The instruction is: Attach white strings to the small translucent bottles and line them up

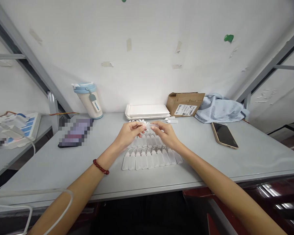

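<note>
Both of my hands meet over the middle of the table. My left hand [130, 132] is closed, thumb and fingers pinching one end of a small translucent white plastic bottle [148, 126]. On its other side my right hand [167, 133] pinches the same small piece; the fingers hide much of it. Below the hands, a front row of similar small flat plastic bottles [149, 160] lies side by side, with thin white loops at their tops. A second row [147, 141] lies behind it, partly covered by my hands. Several small white parts [134, 120] lie just behind my left hand.
A stack of white trays [148, 111] stands against the wall, with a cardboard box [186, 104] and a light blue cloth [220, 109] to its right. A tumbler [89, 101] and a phone [75, 132] are at left. Another phone [224, 135] lies at right. A white cable [34, 192] crosses the front left.
</note>
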### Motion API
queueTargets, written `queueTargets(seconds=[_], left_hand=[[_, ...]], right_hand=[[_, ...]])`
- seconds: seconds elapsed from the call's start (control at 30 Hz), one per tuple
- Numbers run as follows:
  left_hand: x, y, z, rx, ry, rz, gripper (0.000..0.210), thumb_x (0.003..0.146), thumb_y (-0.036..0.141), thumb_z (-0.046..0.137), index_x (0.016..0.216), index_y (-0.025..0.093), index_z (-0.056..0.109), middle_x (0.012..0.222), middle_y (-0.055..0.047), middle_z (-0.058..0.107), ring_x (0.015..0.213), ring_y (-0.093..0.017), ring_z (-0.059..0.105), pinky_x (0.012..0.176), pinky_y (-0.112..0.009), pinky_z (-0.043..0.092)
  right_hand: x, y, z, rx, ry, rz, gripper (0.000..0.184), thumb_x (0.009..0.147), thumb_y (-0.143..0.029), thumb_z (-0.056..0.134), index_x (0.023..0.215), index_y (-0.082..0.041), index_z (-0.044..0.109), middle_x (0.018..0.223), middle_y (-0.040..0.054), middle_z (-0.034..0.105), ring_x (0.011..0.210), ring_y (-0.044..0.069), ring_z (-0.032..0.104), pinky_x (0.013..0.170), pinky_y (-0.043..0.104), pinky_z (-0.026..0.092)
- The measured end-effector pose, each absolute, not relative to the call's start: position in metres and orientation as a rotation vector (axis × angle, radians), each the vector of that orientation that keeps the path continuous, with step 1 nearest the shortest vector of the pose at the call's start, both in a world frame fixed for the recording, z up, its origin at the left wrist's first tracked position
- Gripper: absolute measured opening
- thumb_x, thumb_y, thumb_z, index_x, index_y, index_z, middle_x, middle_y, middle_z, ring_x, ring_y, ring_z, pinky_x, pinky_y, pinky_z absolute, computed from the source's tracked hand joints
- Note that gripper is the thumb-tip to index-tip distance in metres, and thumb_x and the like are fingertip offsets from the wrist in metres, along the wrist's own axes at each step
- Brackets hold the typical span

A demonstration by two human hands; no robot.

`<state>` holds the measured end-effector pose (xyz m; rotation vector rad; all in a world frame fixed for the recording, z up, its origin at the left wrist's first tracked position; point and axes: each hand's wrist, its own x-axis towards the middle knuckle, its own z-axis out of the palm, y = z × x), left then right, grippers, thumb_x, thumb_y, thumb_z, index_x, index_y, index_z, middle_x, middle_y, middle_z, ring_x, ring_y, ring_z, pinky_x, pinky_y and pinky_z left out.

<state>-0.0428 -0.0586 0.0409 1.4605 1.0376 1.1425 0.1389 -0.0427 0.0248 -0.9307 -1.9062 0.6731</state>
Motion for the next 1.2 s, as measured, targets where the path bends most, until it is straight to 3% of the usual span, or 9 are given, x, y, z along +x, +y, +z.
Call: queueTargets(seconds=[0.17,0.4,0.8,1.03,1.2], left_hand=[[-0.0392,-0.0617,0.0436,1.445,1.049,1.159,0.029,0.068,0.036,0.07,0.085,0.013,0.068,0.076,-0.004,0.062,0.067,-0.012,0.053,0.06,-0.025,0.045],[-0.0383,-0.0613,0.0425,1.349,1.059,1.142,0.031,0.071,0.043,0.066,0.078,0.012,0.066,0.077,-0.007,0.063,0.067,-0.013,0.056,0.058,-0.025,0.045],[-0.0392,-0.0617,0.0429,1.341,1.095,1.088,0.033,0.072,0.044,0.065,0.061,0.013,0.058,0.063,-0.001,0.055,0.056,-0.01,0.051,0.055,-0.024,0.042],[-0.0398,-0.0624,0.0446,1.426,1.054,1.123,0.027,0.07,0.04,0.067,0.069,0.013,0.064,0.064,-0.001,0.058,0.058,-0.01,0.051,0.059,-0.025,0.043],[-0.0377,-0.0649,0.0473,1.535,1.054,1.169,0.025,0.07,0.038,0.067,0.075,0.013,0.066,0.063,-0.001,0.058,0.057,-0.01,0.05,0.059,-0.025,0.043]], right_hand=[[0.1383,-0.0426,0.0257,-0.929,-1.803,0.863,0.036,0.085,-0.046,0.051,0.091,-0.014,0.066,0.055,-0.0036,0.044,0.052,0.01,0.04,0.05,0.023,0.032],[0.1372,-0.0435,0.0267,-0.899,-1.794,0.85,0.036,0.084,-0.047,0.052,0.094,-0.014,0.064,0.059,-0.0029,0.047,0.054,0.01,0.043,0.052,0.023,0.036],[0.1381,-0.043,0.0224,-0.908,-1.947,0.676,0.036,0.088,-0.045,0.046,0.097,-0.015,0.063,0.058,-0.0021,0.051,0.053,0.011,0.046,0.053,0.024,0.037],[0.1377,-0.0456,0.0264,-0.974,-1.893,0.737,0.035,0.088,-0.047,0.045,0.083,-0.016,0.061,0.049,-0.0056,0.042,0.046,0.009,0.036,0.048,0.023,0.029],[0.1376,-0.046,0.0298,-0.981,-1.844,0.85,0.042,0.089,-0.049,0.043,0.061,-0.018,0.047,0.045,-0.0052,0.043,0.044,0.008,0.036,0.049,0.023,0.03]])
